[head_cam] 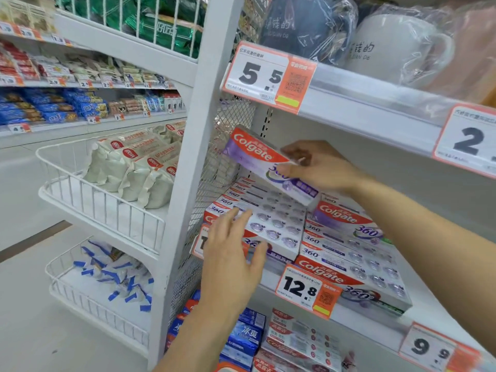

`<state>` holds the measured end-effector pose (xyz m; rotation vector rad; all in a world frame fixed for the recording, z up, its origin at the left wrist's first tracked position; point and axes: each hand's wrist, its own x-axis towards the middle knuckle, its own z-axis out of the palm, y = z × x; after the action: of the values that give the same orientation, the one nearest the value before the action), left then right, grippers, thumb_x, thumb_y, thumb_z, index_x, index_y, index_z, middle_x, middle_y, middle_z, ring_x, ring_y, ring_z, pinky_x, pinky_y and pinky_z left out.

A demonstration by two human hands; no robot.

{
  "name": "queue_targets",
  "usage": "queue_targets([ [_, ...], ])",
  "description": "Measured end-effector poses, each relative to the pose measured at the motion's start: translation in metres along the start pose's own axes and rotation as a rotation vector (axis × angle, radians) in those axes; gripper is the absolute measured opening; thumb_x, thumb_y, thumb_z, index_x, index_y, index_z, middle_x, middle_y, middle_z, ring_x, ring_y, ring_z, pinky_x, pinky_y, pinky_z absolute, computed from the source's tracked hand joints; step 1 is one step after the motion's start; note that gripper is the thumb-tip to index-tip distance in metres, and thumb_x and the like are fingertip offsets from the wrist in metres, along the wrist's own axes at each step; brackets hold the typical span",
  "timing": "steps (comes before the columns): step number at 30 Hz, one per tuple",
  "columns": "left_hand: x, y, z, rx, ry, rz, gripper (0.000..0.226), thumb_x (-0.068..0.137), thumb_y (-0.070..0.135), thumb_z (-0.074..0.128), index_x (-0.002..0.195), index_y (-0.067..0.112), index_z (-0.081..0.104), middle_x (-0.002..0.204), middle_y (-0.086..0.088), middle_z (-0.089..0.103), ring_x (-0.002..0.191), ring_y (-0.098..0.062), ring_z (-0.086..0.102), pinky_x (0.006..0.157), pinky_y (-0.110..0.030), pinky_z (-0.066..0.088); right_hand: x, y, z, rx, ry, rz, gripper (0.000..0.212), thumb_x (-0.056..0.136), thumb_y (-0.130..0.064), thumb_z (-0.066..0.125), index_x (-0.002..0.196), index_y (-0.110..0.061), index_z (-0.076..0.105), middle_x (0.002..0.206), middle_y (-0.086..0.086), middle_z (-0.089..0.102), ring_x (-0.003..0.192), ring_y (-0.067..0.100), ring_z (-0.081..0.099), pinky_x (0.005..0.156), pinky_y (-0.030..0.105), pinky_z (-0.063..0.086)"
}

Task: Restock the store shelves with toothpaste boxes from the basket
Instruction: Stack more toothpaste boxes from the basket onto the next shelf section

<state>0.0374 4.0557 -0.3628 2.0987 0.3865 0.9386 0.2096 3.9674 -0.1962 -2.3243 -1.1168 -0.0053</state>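
At the shelf's left end, our right hand (316,167) grips another purple-and-white cardboard toothpaste box (268,165) above several stacked ones (271,224), our left hand (233,253) open; basket unseen.

Between the stacked toothpaste boxes (271,224) and the underside of the upper shelf (362,103) lies an open band of room, widest to the right along the bare back wall (389,167). The tilted box (265,165) and the right hand (319,167) fill the left part of that band. A mesh side panel (228,146) closes the left end, and the left hand (233,253) blocks the front of the left stack.
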Motion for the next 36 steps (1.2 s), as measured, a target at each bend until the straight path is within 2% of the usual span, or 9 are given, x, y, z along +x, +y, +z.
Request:
queue_targets([
  [3,0.000,-0.003,0.012,0.203,-0.114,0.077,0.055,0.092,0.045,0.062,0.143,0.033,0.047,0.158,0.005,0.034,0.149,-0.022,0.014,0.121,-0.050,0.024,0.045,0.023,0.002,-0.122,-0.054,0.065,0.046,0.084,-0.029,0.080,0.124,-0.012,0.065,0.120,0.003,0.066,0.110,0.018,0.062,0.095,0.031,0.049],
  [6,0.000,-0.005,0.018,0.287,-0.172,0.110,0.051,0.094,0.051,0.056,0.142,0.037,0.048,0.160,0.008,0.030,0.152,-0.021,0.003,0.123,-0.049,0.010,0.070,0.045,0.015,-0.156,-0.109,0.135,0.049,0.083,-0.026,0.080,0.126,-0.008,0.064,0.124,0.008,0.065,0.115,0.023,0.061,0.096,0.032,0.048],
  [10,0.001,-0.011,0.023,0.285,-0.123,0.123,0.045,0.093,0.048,0.061,0.135,0.036,0.056,0.153,0.006,0.043,0.150,-0.023,0.016,0.120,-0.052,0.020,0.079,0.060,0.022,-0.213,-0.316,0.230,0.056,0.079,-0.028,0.083,0.129,-0.015,0.059,0.129,0.007,0.061,0.118,0.025,0.057,0.107,0.040,0.044],
  [14,0.002,-0.011,0.027,0.291,-0.071,0.119,0.040,0.090,0.047,0.065,0.127,0.036,0.061,0.145,0.005,0.052,0.145,-0.024,0.025,0.115,-0.055,0.030,0.080,0.070,0.020,-0.186,-0.364,0.276,0.064,0.076,-0.037,0.084,0.132,-0.027,0.054,0.133,0.005,0.057,0.122,0.025,0.055,0.107,0.045,0.045],
  [20,0.001,-0.014,0.031,0.259,-0.067,0.101,0.037,0.090,0.048,0.063,0.126,0.036,0.060,0.144,0.006,0.051,0.146,-0.023,0.024,0.115,-0.057,0.030,0.080,0.069,0.017,-0.193,-0.430,0.326,0.058,0.078,-0.037,0.083,0.126,-0.030,0.052,0.117,0.003,0.067,0.097,0.022,0.071,0.096,0.043,0.055],
  [24,0.002,-0.013,0.030,0.231,-0.069,0.091,0.036,0.091,0.048,0.060,0.125,0.037,0.060,0.144,0.007,0.049,0.146,-0.020,0.021,0.115,-0.057,0.030,0.079,0.068,0.017,-0.192,-0.431,0.337,0.059,0.079,-0.035,0.082,0.130,-0.028,0.053,0.117,0.006,0.069,0.098,0.024,0.072,0.098,0.045,0.054],
  [28,0.002,-0.014,0.027,0.228,-0.093,0.088,0.042,0.088,0.055,0.048,0.126,0.040,0.058,0.146,0.010,0.047,0.147,-0.019,0.019,0.115,-0.056,0.029,0.079,0.068,0.015,-0.161,-0.456,0.356,0.063,0.079,-0.032,0.083,0.132,-0.028,0.051,0.114,0.007,0.071,0.090,0.024,0.074,0.090,0.043,0.058],
  [36,0.002,-0.015,0.028,0.233,-0.089,0.097,0.043,0.087,0.055,0.046,0.125,0.039,0.059,0.144,0.009,0.048,0.146,-0.019,0.020,0.115,-0.056,0.030,0.077,0.070,0.018,-0.109,-0.416,0.357,0.059,0.079,-0.028,0.083,0.131,-0.024,0.054,0.112,0.008,0.069,0.086,0.022,0.072,0.082,0.037,0.060],
])
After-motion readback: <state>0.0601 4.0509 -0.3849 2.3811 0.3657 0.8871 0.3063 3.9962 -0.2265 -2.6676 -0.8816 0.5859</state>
